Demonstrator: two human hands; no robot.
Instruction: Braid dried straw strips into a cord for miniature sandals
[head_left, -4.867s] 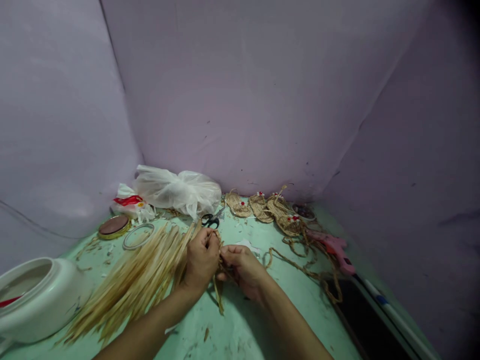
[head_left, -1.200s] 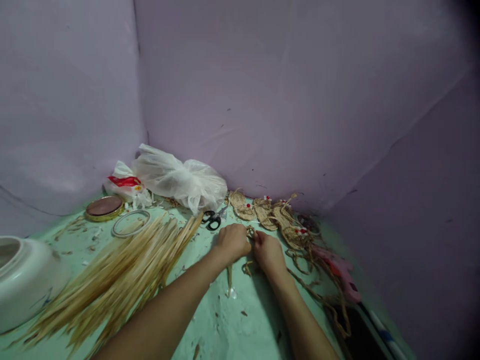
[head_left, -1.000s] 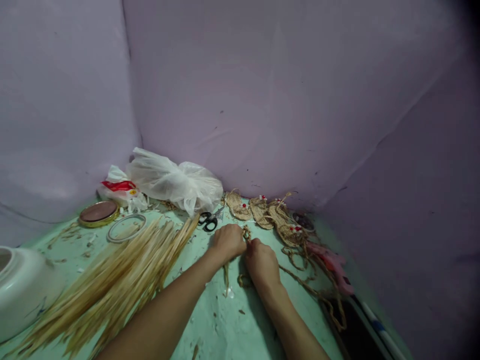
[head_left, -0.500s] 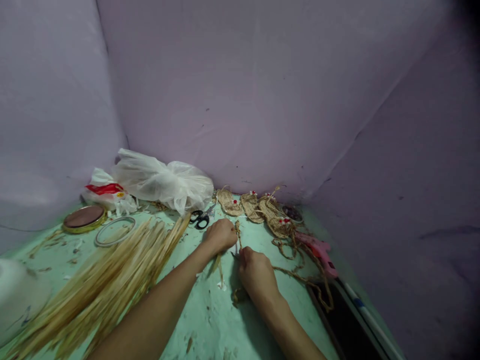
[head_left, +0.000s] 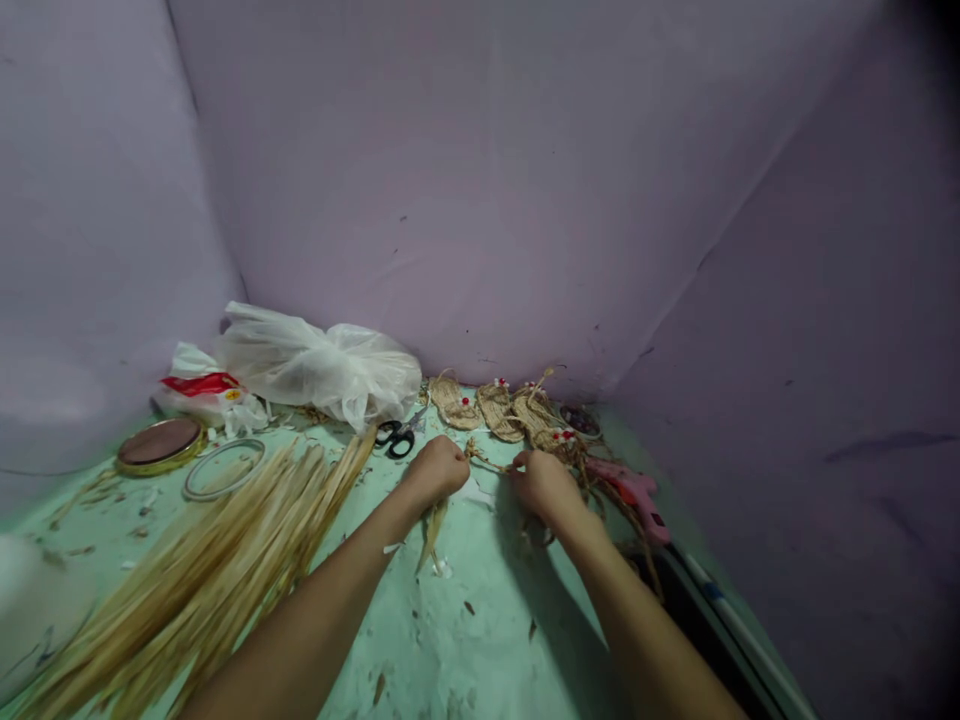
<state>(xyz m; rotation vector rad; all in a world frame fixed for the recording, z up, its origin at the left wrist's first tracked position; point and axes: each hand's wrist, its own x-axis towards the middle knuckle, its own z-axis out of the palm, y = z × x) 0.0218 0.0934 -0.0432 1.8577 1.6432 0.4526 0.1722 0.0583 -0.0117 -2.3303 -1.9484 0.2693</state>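
My left hand [head_left: 437, 468] is closed on the end of a braided straw cord [head_left: 491, 463], with loose straw ends [head_left: 433, 523] hanging below the fist. My right hand [head_left: 545, 483] is closed on the same cord a short way to the right, so the cord runs taut between both fists above the green table [head_left: 465, 620]. Black-handled scissors [head_left: 396, 437] lie just beyond my left hand. A large bundle of pale straw strips [head_left: 217, 560] lies to the left of my left forearm.
Several small woven straw sandals [head_left: 495, 408] line the back wall. A pink glue gun [head_left: 634, 493] and tangled cord lie at right. White plastic bags [head_left: 315, 360], a round lid [head_left: 159, 445], a ring [head_left: 223, 468] and a white jar [head_left: 30, 600] sit at left.
My right hand has moved up and to the right, away from my left hand, stretching the cord between them. The view has shifted slightly left.
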